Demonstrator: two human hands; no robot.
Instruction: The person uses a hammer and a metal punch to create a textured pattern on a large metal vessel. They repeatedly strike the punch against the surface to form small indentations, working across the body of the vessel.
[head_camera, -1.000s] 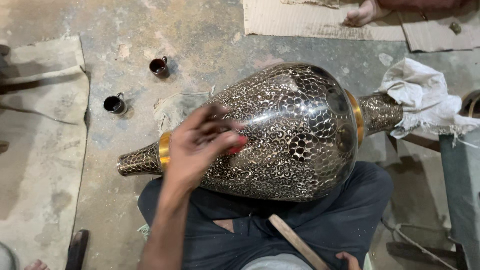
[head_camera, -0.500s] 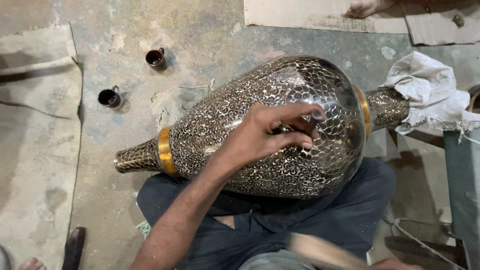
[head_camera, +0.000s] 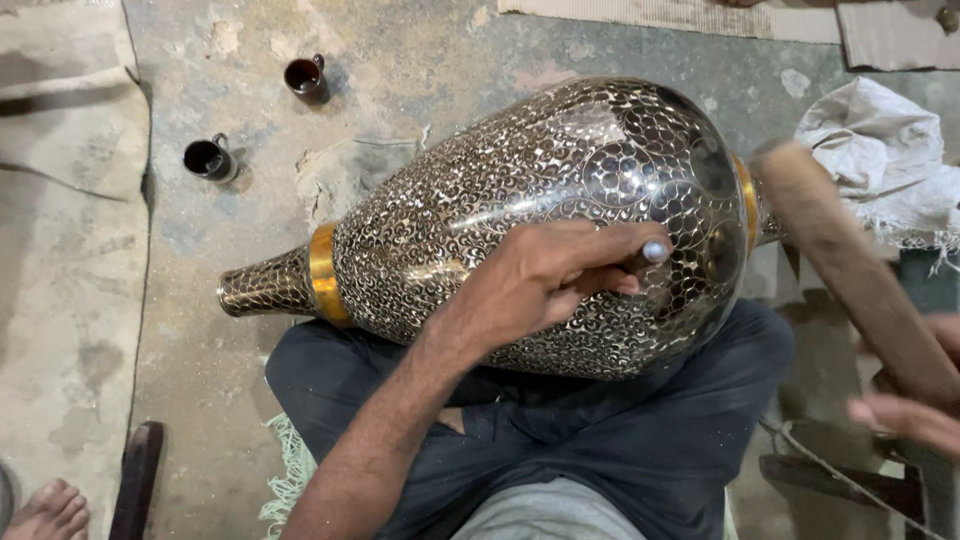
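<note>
A large engraved metal vase (head_camera: 520, 190) lies on its side across my lap, narrow neck to the left with a brass band (head_camera: 322, 272). My left hand (head_camera: 545, 275) rests on the vase's wide belly and pinches a small metal punch (head_camera: 650, 254) against the surface. My right hand (head_camera: 905, 400), blurred at the right edge, grips a wooden mallet (head_camera: 850, 270) raised above the vase's right end.
Two small dark cups (head_camera: 208, 158) (head_camera: 305, 76) stand on the dusty concrete floor at upper left. A crumpled white cloth (head_camera: 880, 160) lies at the right. Sacking (head_camera: 60, 200) covers the floor on the left. A bare foot (head_camera: 45, 510) shows at the bottom left corner.
My left hand slid from the vase's neck end to its wide belly and set the punch there. The wooden mallet rose from my lap to the right side.
</note>
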